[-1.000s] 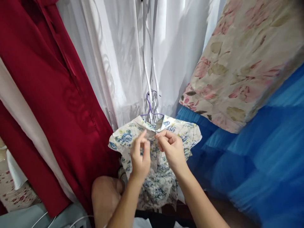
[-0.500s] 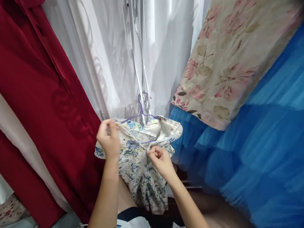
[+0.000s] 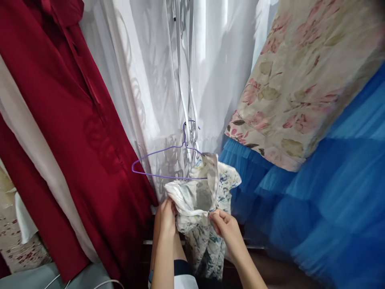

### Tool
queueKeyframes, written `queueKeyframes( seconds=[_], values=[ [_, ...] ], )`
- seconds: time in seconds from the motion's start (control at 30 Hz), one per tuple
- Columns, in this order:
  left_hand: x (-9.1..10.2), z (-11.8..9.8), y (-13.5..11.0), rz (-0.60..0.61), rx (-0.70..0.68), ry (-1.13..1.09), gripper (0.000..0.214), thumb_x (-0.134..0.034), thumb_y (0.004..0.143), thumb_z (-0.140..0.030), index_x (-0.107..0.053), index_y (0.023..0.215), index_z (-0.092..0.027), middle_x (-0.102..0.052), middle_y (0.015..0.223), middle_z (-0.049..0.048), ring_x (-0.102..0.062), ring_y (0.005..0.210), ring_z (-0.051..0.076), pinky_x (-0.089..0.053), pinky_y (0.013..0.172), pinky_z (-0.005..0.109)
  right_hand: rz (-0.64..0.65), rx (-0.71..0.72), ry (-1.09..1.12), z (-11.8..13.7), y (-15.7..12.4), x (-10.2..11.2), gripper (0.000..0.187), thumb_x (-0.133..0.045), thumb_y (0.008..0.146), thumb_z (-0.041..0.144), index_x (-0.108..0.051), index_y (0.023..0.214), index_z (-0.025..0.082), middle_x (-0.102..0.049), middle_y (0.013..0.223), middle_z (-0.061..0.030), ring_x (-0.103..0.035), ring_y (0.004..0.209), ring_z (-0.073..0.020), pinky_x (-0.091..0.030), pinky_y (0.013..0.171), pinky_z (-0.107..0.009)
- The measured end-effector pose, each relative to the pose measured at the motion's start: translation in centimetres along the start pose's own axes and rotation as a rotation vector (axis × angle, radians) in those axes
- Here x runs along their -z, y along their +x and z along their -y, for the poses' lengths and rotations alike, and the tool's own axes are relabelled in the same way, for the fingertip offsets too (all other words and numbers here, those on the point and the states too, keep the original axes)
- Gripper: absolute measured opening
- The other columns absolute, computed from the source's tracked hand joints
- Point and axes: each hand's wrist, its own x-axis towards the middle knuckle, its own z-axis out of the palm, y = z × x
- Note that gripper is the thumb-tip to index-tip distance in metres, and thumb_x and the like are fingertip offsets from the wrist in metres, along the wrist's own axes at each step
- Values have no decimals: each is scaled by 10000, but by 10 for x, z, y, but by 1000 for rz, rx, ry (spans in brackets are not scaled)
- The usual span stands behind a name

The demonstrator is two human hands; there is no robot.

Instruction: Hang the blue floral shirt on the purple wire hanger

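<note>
A white dress with a blue and yellow floral print [image 3: 204,228] hangs by its right shoulder from a purple wire hanger [image 3: 159,176]. The hanger's left arm is bare, and its hook [image 3: 184,130] is up by a white metal stand [image 3: 182,76]. My left hand [image 3: 167,214] is closed on the dress's left side, below the hanger's bare end; its fingertips are partly hidden by the cloth. With finger and thumb, my right hand [image 3: 224,222] pinches the edge of the neck opening at the front.
A long red dress [image 3: 99,152] hangs at left. On the right are a cream garment with pink flowers [image 3: 276,92] and a layered blue tulle skirt [image 3: 300,208]. White curtain-like fabric [image 3: 216,64] covers the back. Grey material with thin wires [image 3: 78,277] lies lower left.
The dress's left shoulder has come off the hanger, baring that arm. My left hand has moved down and right with the cloth. My right hand has shifted slightly right and down, still pinching.
</note>
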Motion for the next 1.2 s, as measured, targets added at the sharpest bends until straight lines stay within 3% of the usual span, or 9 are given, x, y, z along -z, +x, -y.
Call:
queueKeyframes(
  seconds=[0.13, 0.2, 0.3, 0.43, 0.53, 0.7, 0.93, 1.07, 1.2],
  values=[
    [-15, 4, -26, 215, -46, 75, 330, -717, 774, -467, -652, 866, -157, -681, 866, 81, -665, 845, 215, -511, 760, 311, -34, 47, -177, -15, 4, 30, 351, -619, 793, 453, -482, 575, 214, -473, 488, 14, -406, 475, -144, -333, 519, -286],
    [-30, -6, -44, 244, -194, 170, 312, -669, 826, -478, -612, 810, -172, -645, 811, 46, -630, 813, 185, -494, 760, 289, -10, 108, -263, -7, -2, 31, 210, -712, 717, 383, -641, 791, 199, -653, 773, -45, -581, 710, -221, -457, 682, -337],
    [-55, -19, -77, 397, -360, 393, 304, -570, 911, -458, -592, 783, -183, -601, 745, 20, -585, 745, 161, -476, 728, 272, 213, 149, -259, 17, -19, 21, 564, -789, 647, 286, -631, 1185, 232, -633, 1216, -77, -565, 1130, -291, -442, 971, -398],
    [-68, -27, -102, 601, -457, 571, 321, -546, 937, -415, -627, 1194, -241, -643, 1130, 77, -585, 1113, 219, -431, 1013, 343, 331, 91, -66, 42, -36, 8, 203, -660, 839, 362, -670, 937, 185, -676, 934, -53, -612, 939, -239, -480, 885, -349],
    [-62, -23, -97, 675, -413, 615, 561, -514, 953, -434, -387, 1480, -289, -494, 1428, 89, -417, 1364, 224, -277, 1167, 381, 357, -66, 106, 49, -43, 16, 264, -640, 869, 439, -655, 846, 176, -643, 783, -25, -583, 725, -181, -481, 715, -299],
    [-38, 4, -84, 1080, -121, 755, 434, -483, 939, -515, -681, 1157, -195, -702, 1067, 77, -623, 1031, 245, -474, 923, 331, 423, -98, -48, 69, -42, 66, 339, -746, 777, 454, -613, 681, 157, -554, 614, 2, -463, 549, -120, -366, 527, -243],
    [2, -13, -74, 799, -309, 1014, 246, -585, 874, -392, -698, 895, -174, -664, 776, 25, -546, 716, 170, -431, 691, 258, 198, 325, -371, 147, 48, 140, 350, -843, 641, 347, -562, 530, 171, -477, 553, 15, -391, 501, -89, -265, 500, -276],
    [4, -53, -58, 692, -445, 941, 233, -614, 864, -388, -658, 811, -165, -600, 732, 13, -513, 698, 149, -396, 642, 243, 310, 379, -244, 183, 104, 111, 298, -836, 605, 376, -621, 566, 172, -648, 767, -47, -574, 727, -173, -431, 681, -298],
    [13, -89, -40, 567, -525, 832, 306, -644, 842, -420, -595, 696, -156, -537, 668, -2, -459, 614, 118, -357, 569, 231, 393, 207, -43, 182, 133, 58, 251, -805, 632, 370, -673, 708, 171, -690, 764, -35, -637, 754, -200, -492, 715, -298]
  ],
)
